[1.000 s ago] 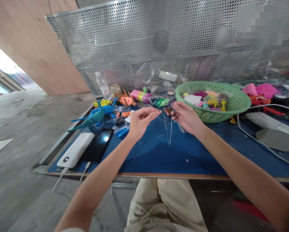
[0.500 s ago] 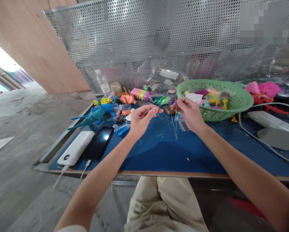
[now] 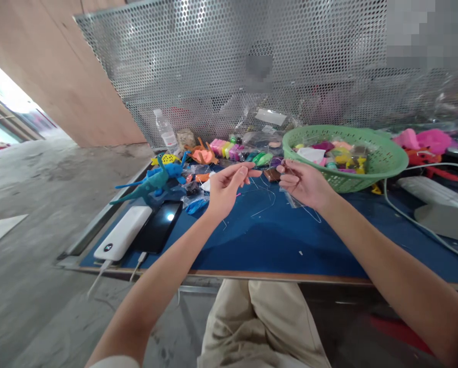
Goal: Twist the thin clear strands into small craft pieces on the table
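Observation:
Above the blue tabletop (image 3: pixel 252 245) my left hand (image 3: pixel 226 189) is closed, thumb and fingers pinched; whatever they grip is too small to make out. To its right, my right hand (image 3: pixel 305 185) pinches a thin pale thread (image 3: pixel 316 215). The thread makes a small loop by the right fingertips and hangs down below that hand. A narrow gap separates the two hands. Between them, on the table, a small brown block (image 3: pixel 271 175) shows in part. Another thin strand (image 3: pixel 265 208) lies curved on the tabletop beneath.
Behind my right hand stands a green basket (image 3: pixel 386 161) of colourful pieces. Toy dinosaurs (image 3: pixel 148 179), a power bank (image 3: pixel 123 232) and a phone (image 3: pixel 160 225) lie left. A water bottle (image 3: pixel 166 133) stands by the perforated metal panel (image 3: pixel 213 66). A white cable (image 3: pixel 401 217) runs right.
My right hand has turned and moved slightly right. The thread that hung straight down now loops at its fingertips and trails to the right below it. My left hand stays pinched.

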`<state>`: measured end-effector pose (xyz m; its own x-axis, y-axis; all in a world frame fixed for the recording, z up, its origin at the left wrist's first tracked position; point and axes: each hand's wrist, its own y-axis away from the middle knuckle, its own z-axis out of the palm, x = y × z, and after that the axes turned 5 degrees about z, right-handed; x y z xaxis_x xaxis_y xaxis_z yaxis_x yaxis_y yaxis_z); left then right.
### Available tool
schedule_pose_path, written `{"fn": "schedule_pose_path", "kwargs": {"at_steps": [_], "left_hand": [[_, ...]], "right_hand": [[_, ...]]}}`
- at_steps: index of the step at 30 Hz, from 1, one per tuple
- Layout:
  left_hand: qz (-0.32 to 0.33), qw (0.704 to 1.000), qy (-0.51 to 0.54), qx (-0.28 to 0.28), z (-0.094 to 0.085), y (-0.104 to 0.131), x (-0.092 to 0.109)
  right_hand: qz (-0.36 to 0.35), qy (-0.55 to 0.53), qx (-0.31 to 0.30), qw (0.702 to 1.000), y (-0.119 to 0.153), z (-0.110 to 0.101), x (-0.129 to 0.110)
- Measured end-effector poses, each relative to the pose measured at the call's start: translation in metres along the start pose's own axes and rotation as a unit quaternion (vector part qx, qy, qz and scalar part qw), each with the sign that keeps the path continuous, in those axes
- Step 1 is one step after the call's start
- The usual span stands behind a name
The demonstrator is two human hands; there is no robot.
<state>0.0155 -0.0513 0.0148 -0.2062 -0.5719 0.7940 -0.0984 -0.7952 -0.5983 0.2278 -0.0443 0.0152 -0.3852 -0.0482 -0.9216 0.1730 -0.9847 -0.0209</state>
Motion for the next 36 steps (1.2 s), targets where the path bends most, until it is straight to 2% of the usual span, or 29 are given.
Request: {"fn": "schedule_pose_path", "kwargs": {"at_steps": [10,12,16,19,26,31,33,36], "left_hand": [[-0.010,1.000,-0.017,0.013,0.000,0.000,0.002],[0.000,0.999,-0.020,0.033,-0.001,-0.001,0.002],[0.048,0.992,-0.020,0.111,-0.006,-0.007,0.001],[0.068,0.988,-0.027,0.139,-0.008,-0.010,0.001],[0.074,0.994,-0.038,0.078,-0.005,-0.005,0.001],[0.096,0.992,-0.065,0.055,-0.008,-0.005,-0.002],[0.104,0.990,-0.081,0.043,-0.009,-0.005,-0.002],[0.114,0.988,-0.104,-0.016,-0.009,-0.003,0.001]], "right_hand": [[-0.071,0.149,-0.041,0.985,0.010,0.006,-0.002],[-0.060,0.140,-0.075,0.985,0.013,0.006,-0.005],[-0.013,0.112,-0.160,0.981,0.022,0.006,-0.018],[-0.019,0.127,-0.183,0.975,0.028,0.008,-0.023],[-0.057,0.158,-0.236,0.957,0.033,0.015,-0.022],[-0.045,0.109,-0.335,0.935,0.034,0.012,-0.019],[-0.045,0.100,-0.337,0.935,0.034,0.011,-0.017],[-0.046,0.120,-0.291,0.948,0.032,0.010,-0.014]]}}
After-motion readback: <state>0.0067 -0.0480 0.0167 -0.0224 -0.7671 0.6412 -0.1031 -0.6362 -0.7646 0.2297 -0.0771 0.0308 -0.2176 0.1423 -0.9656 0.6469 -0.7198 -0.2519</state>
